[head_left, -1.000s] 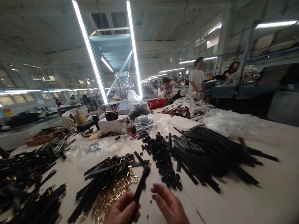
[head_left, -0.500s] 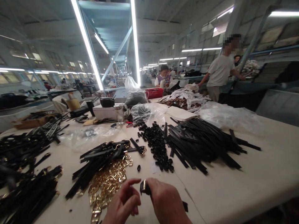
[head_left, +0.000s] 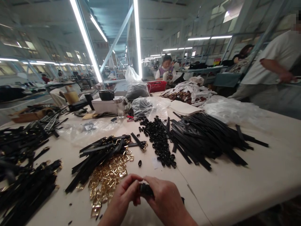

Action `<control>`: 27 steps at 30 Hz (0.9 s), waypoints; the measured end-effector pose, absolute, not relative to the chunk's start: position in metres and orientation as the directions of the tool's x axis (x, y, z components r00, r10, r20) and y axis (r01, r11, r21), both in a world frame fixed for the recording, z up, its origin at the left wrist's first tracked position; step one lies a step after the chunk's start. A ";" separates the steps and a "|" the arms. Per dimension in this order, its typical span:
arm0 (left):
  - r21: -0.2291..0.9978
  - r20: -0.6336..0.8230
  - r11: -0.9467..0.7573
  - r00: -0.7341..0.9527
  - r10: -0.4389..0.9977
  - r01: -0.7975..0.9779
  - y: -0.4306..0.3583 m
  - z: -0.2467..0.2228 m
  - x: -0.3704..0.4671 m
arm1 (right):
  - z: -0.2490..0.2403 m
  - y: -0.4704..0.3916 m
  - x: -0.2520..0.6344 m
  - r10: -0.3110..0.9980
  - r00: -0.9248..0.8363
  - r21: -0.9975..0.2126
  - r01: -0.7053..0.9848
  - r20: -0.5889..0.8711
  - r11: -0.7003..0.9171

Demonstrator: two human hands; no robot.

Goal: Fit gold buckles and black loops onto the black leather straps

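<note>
A black strap (head_left: 146,189) is gripped between my two hands at the near edge of the table. My right hand (head_left: 164,194) is closed around it, and a bit of its end shows past the far side of that hand. The fingers of my left hand (head_left: 128,191) pinch at the strap's near end, where the fingers partly hide it. Gold buckles (head_left: 107,179) lie in a pile just left of my left hand. Beyond my hands is a heap of small black loops (head_left: 162,144), with a single black loop (head_left: 140,163) lying apart.
Black straps (head_left: 199,135) are piled on the right. Buckled straps (head_left: 103,150) lie left of centre, with more at the far left. Behind stand a glass jar (head_left: 119,106), plastic bags (head_left: 136,88) and a red basket (head_left: 156,86). Co-workers are beyond the table (head_left: 235,194).
My left hand has closed in from beside the strap and now pinches its end. The gold buckle seen there earlier is hidden. A person at the right has moved nearer and further right.
</note>
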State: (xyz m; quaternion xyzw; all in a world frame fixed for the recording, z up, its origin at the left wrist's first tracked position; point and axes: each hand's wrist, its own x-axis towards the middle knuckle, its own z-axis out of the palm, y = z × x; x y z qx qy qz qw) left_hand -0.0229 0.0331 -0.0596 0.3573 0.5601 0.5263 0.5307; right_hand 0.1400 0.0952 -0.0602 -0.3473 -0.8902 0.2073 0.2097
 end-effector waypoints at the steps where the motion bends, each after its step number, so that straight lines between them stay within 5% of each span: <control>1: 0.964 -0.227 0.194 -0.190 0.955 -0.180 0.034 -0.061 -0.024 | -0.059 0.095 0.141 0.714 -0.664 -0.577 0.500 0.223 0.646; 9: 0.951 -0.283 0.246 -0.204 0.937 -0.190 0.037 -0.074 -0.030 | -0.063 0.097 0.143 0.704 -0.700 -0.833 0.312 0.123 0.456; 18: 0.973 -0.208 0.228 -0.282 0.937 0.043 0.036 -0.084 -0.017 | -0.084 0.104 0.150 0.639 -0.760 -0.527 0.498 0.117 0.689; 27: 0.969 -0.186 0.223 -0.291 0.939 0.101 0.036 -0.083 -0.015 | -0.077 0.111 0.150 0.558 -0.813 -0.458 0.438 0.164 0.774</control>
